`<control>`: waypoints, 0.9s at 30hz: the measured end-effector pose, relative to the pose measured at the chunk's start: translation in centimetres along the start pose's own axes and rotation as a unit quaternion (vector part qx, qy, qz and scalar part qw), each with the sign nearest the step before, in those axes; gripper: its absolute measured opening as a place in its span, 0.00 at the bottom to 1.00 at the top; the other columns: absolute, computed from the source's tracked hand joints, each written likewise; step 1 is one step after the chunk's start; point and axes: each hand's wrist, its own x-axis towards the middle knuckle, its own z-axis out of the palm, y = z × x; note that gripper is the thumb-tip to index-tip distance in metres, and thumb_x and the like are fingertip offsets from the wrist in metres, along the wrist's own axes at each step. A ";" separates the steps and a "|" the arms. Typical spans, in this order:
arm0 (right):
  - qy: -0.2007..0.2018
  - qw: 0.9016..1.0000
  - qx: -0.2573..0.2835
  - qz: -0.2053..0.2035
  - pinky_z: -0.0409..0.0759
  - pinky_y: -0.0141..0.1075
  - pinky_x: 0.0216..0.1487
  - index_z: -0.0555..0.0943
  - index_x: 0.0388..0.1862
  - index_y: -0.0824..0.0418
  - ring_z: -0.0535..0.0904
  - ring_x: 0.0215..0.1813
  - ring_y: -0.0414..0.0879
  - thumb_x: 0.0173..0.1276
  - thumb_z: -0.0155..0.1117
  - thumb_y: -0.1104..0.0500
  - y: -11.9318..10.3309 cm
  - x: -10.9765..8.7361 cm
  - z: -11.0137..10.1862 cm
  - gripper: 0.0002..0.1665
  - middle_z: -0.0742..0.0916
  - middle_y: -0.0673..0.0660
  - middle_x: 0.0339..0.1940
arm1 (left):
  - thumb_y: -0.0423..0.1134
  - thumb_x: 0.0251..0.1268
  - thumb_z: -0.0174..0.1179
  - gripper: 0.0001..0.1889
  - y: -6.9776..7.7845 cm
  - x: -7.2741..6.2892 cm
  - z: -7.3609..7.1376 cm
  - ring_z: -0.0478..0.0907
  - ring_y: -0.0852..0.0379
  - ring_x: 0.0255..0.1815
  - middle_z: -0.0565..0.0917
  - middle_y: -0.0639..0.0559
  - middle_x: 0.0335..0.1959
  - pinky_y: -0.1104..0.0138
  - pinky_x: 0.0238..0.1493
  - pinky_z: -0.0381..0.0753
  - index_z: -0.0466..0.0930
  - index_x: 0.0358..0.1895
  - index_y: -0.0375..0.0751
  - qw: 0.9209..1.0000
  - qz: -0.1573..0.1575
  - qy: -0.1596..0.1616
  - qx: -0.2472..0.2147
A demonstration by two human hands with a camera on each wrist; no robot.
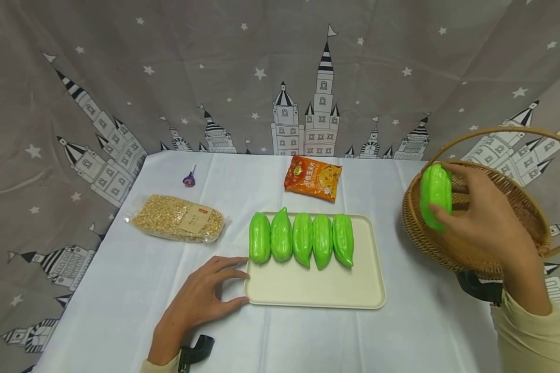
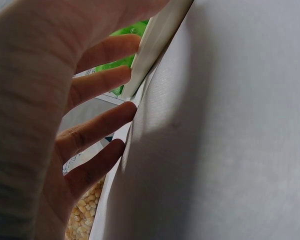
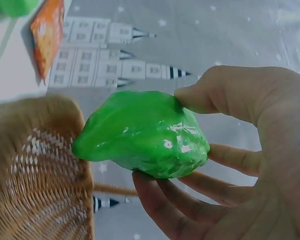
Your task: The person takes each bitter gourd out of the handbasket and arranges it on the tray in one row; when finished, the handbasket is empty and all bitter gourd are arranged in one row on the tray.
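My right hand (image 1: 487,212) pinches a shiny green ridged gourd (image 1: 436,197) between thumb and fingers, over the left side of the wicker basket (image 1: 415,243). In the right wrist view the held gourd (image 3: 145,132) lies sideways, its pointed end toward the basket wall (image 3: 50,170). Several similar green gourds (image 1: 302,239) stand side by side in a row along the back of the cream tray (image 1: 308,290). At the tray's left edge, my left hand (image 1: 205,292) has its fingers spread and fingertips right at the rim. The left wrist view shows those fingers (image 2: 102,82) along the tray side.
A bag of corn kernels (image 1: 177,217) lies left of the tray, with a purple-wrapped lollipop (image 1: 189,179) behind it. An orange snack packet (image 1: 312,177) lies behind the tray. The basket's tall handle (image 1: 494,131) arches above it. A printed curtain (image 1: 214,67) hangs at the back.
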 end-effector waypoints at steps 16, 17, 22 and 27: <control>-0.029 0.997 0.007 -0.072 0.84 0.55 0.55 0.69 0.78 0.69 0.79 0.61 0.63 0.59 0.82 0.64 -2.7 -1.2 5.9 0.49 0.79 0.70 0.67 | 0.57 0.51 0.84 0.24 0.0 -0.2 0.0 0.81 0.58 0.64 0.84 0.60 0.67 0.60 0.63 0.83 0.90 0.52 0.60 1.000 0.001 0.003 0.004; -0.033 0.997 0.009 -0.072 0.83 0.58 0.56 0.69 0.78 0.69 0.78 0.62 0.64 0.60 0.82 0.65 -2.8 -1.3 6.2 0.49 0.79 0.70 0.67 | 0.57 0.51 0.84 0.24 0.0 -0.2 0.0 0.81 0.58 0.65 0.84 0.60 0.67 0.60 0.63 0.83 0.90 0.52 0.60 1.000 0.000 0.002 0.005; -0.048 0.996 0.040 -0.064 0.91 0.56 0.49 0.68 0.77 0.70 0.82 0.60 0.67 0.60 0.79 0.69 -3.2 -1.6 8.1 0.47 0.77 0.72 0.68 | 0.57 0.51 0.85 0.24 0.1 -0.1 -0.1 0.81 0.58 0.65 0.84 0.60 0.67 0.59 0.63 0.83 0.91 0.52 0.60 1.000 -0.002 0.000 0.006; -0.068 0.996 0.043 -0.043 0.93 0.50 0.47 0.68 0.78 0.71 0.83 0.60 0.68 0.63 0.78 0.68 -3.3 -1.8 9.8 0.46 0.76 0.73 0.68 | 0.57 0.52 0.84 0.23 0.1 0.0 -0.1 0.81 0.57 0.65 0.84 0.60 0.67 0.58 0.63 0.83 0.90 0.52 0.60 1.000 -0.001 -0.001 0.003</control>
